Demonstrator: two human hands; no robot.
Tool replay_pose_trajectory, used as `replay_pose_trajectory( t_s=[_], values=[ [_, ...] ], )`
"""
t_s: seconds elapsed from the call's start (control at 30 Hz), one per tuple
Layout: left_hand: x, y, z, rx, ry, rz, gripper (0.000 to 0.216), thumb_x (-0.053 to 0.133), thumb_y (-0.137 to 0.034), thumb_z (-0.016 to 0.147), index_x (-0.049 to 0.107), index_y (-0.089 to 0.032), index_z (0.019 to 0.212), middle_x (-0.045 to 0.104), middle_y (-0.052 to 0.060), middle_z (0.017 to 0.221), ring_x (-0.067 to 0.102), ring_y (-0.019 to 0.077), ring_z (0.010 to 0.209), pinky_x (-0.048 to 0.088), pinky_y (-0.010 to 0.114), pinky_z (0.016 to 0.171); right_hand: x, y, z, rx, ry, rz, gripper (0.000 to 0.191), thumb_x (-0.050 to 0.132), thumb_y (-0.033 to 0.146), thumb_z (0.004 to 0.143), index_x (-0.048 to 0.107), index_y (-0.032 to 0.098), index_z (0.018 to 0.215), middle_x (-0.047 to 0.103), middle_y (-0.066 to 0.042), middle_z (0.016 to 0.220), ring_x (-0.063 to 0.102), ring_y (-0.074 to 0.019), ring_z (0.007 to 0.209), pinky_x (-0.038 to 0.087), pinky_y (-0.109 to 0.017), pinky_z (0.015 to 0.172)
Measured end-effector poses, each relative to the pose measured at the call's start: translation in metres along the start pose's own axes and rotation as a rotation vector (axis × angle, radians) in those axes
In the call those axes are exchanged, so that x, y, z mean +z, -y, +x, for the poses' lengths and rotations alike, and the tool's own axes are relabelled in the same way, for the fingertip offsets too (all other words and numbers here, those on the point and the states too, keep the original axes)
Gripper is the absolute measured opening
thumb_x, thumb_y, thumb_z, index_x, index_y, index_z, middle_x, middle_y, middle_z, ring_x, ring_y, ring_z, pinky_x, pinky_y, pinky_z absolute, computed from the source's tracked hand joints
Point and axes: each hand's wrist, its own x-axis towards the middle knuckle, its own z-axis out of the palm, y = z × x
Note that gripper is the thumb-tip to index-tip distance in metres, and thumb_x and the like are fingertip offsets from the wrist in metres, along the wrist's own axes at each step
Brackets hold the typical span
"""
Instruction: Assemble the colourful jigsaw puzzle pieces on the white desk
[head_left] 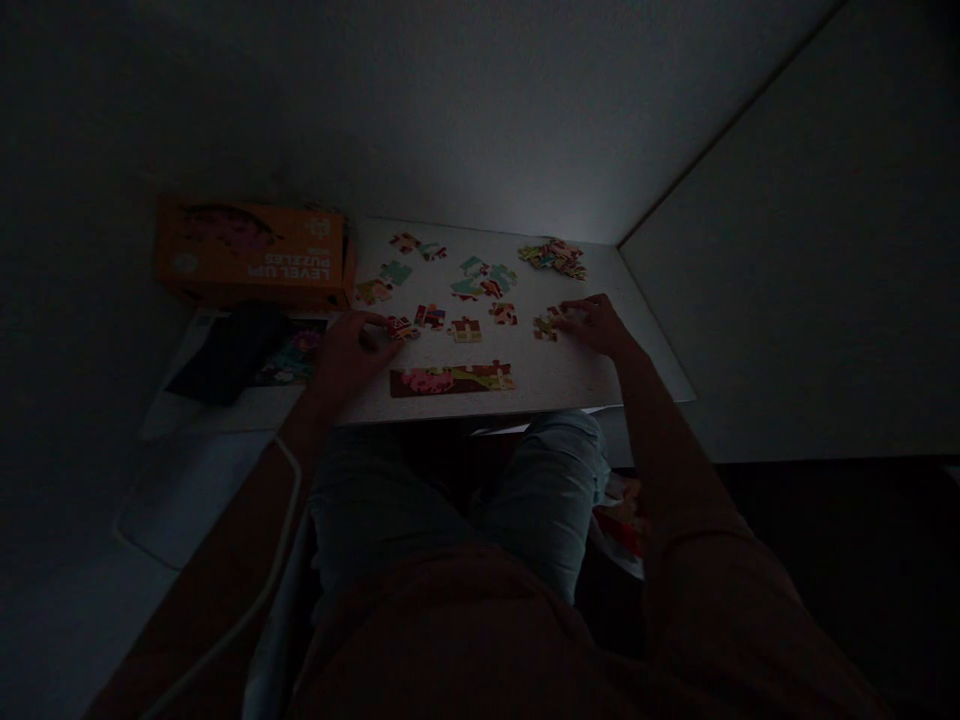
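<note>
Head view: left hand (349, 350) touching puzzle piece (400, 327)

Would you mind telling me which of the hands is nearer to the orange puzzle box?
Left. The left hand rests on the table just right of the orange puzzle box; the right hand is far across, by loose pieces.

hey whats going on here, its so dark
A person sits at a small white table in dim light with jigsaw pieces spread on it. The left hand rests on a loose piece; the right hand touches pieces near the right edge. A joined strip of pieces lies at the near edge, and an orange puzzle box sits at the left.
</note>
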Motion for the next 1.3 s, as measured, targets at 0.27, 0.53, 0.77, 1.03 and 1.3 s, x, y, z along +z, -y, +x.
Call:
replay_pose_trajectory(
  t_s=[0.27, 0.53, 0.77, 1.03, 1.3],
  values=[
    [0.001, 0.001, 0.001, 0.000, -0.007, 0.012, 0.031, 0.082, -0.044, 0.087, 0.070, -0.027, 0.110, 0.070, 0.003, 0.099, 0.068, 0.0236, 0.084, 0.055, 0.041, 0.087, -0.017, -0.023, -0.032, 0.037, -0.060, 0.054, 0.054, 0.086, 0.066, 0.081, 0.084, 0.020, 0.109, 0.067, -0.014, 0.118, 0.063, -0.0234, 0.078, 0.061, -0.050, 0.088],
    [0.000, 0.000, 0.000, -0.022, 0.003, 0.053, 0.036, 0.084, -0.040, 0.088, 0.071, -0.024, 0.117, 0.066, 0.000, 0.093, 0.064, 0.0216, 0.084, 0.052, 0.037, 0.083, -0.018, -0.011, -0.078, 0.049, -0.124, 0.141, 0.053, 0.089, 0.072, 0.076, 0.076, 0.025, 0.096, 0.074, -0.010, 0.105, 0.064, -0.0254, 0.080, 0.058, -0.045, 0.079],
    [0.001, -0.005, 0.000, -0.007, -0.005, 0.073, 0.037, 0.082, -0.041, 0.087, 0.072, -0.021, 0.117, 0.069, 0.004, 0.095, 0.068, 0.0240, 0.084, 0.053, 0.038, 0.084, 0.004, 0.054, -0.095, -0.145, 0.038, 0.172, 0.041, 0.089, 0.061, 0.085, 0.078, 0.028, 0.106, 0.079, -0.008, 0.115, 0.071, -0.0281, 0.090, 0.056, -0.050, 0.095],
    [0.000, -0.011, -0.003, -0.038, 0.010, 0.086, 0.037, 0.080, -0.039, 0.088, 0.070, -0.023, 0.119, 0.071, 0.002, 0.098, 0.068, 0.0220, 0.085, 0.055, 0.038, 0.086, 0.016, 0.081, -0.100, -0.236, 0.173, 0.041, 0.033, 0.080, 0.049, 0.099, 0.080, 0.037, 0.130, 0.073, -0.006, 0.135, 0.064, -0.0353, 0.129, 0.045, -0.057, 0.117],
    [0.002, -0.002, -0.002, -0.004, 0.006, 0.068, 0.038, 0.083, -0.037, 0.091, 0.070, -0.021, 0.122, 0.069, 0.001, 0.101, 0.065, 0.0193, 0.087, 0.051, 0.035, 0.085, 0.017, 0.079, -0.101, -0.266, 0.197, 0.080, 0.027, 0.078, 0.047, 0.100, 0.084, 0.038, 0.124, 0.070, -0.008, 0.130, 0.065, -0.0343, 0.118, 0.052, -0.056, 0.111]
  ],
)
